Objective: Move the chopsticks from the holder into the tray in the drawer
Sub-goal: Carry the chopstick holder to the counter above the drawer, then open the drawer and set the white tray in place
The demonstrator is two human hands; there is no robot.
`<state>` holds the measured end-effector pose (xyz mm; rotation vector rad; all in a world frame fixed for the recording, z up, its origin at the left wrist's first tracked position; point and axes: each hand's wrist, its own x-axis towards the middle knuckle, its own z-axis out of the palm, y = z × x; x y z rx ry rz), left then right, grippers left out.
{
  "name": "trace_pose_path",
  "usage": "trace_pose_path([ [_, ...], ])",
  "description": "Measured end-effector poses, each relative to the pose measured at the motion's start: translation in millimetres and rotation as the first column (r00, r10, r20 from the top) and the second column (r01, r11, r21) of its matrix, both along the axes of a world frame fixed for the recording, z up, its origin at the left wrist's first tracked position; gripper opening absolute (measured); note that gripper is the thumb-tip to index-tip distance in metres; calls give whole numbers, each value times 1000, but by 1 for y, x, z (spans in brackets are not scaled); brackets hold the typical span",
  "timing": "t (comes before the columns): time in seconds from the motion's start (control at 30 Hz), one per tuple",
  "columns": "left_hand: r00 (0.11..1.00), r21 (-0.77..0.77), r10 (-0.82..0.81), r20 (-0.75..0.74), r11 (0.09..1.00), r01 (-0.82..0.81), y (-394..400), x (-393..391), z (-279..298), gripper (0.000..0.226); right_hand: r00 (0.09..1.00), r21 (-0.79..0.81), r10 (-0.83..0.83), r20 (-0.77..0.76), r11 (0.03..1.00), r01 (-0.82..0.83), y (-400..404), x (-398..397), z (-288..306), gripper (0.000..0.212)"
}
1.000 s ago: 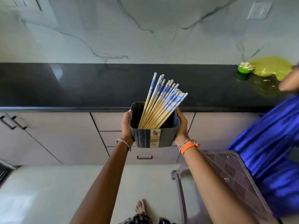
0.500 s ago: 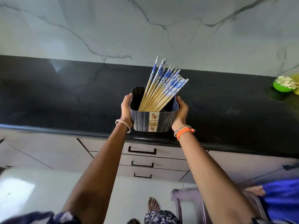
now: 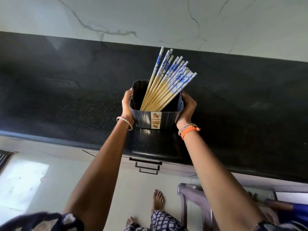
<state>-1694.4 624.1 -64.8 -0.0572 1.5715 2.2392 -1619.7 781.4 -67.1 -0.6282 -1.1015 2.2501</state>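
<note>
Head view: I've both hands, left & right, clamped on holder over bench; chopsticks lean up-right, nearer right; drawers below, closed.

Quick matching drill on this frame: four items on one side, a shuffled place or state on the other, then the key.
Items
1. bundle of blue-and-white patterned wooden chopsticks
2. dark blue square plastic holder
3. orange braided wristband
4. drawers with black handles

Places or states
A. below the black stone countertop, all shut
B. on the wrist of the right hand
C. leaning to the right inside the holder
D. gripped on both sides, left hand and right hand

Pairs: 1-C, 2-D, 3-B, 4-A
</note>
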Motion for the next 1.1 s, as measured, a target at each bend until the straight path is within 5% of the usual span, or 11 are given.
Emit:
trace_pose_path([
  [0.13,999,11,-18,28,1000,17,-5,4,8,40,986,88,-144,88,987,137,-8,8,1,23],
  [0.23,992,-47,123,-2,991,-123,-20,21,15,36,947,90,-297,121,953,288,-11,30,10,25],
  [0.33,944,-44,293,-149,952,-303,-49,61,19,26,945,293,-312,95,916,273,-34,79,25,17],
  [0.4,921,-65,230,-316,963,-262,-68,94,15,26,982,538,-186,46,833,133,-65,120,21,13],
  [0.43,912,-107,142,-385,975,-197,-77,113,10,25,993,712,-82,88,702,-5,-83,143,12,14],
  [0.5,903,-230,-59,-426,972,-45,-93,144,-5,24,940,904,83,331,257,-341,-114,179,-18,21],
  [0.57,917,-328,-186,-354,942,65,-105,164,-22,23,776,781,96,624,-49,-622,-133,191,-48,39],
  [0.63,926,-412,-256,-277,903,126,-116,173,-39,21,625,622,37,780,-158,-767,-140,180,-71,46],
  [0.83,856,-587,-406,-320,794,157,-137,163,-61,32,361,363,-48,931,34,-931,-139,115,-111,34],
  [1.1,714,-711,-517,-473,702,38,-147,161,-65,31,398,409,-120,910,88,-908,-149,118,-127,35],
])
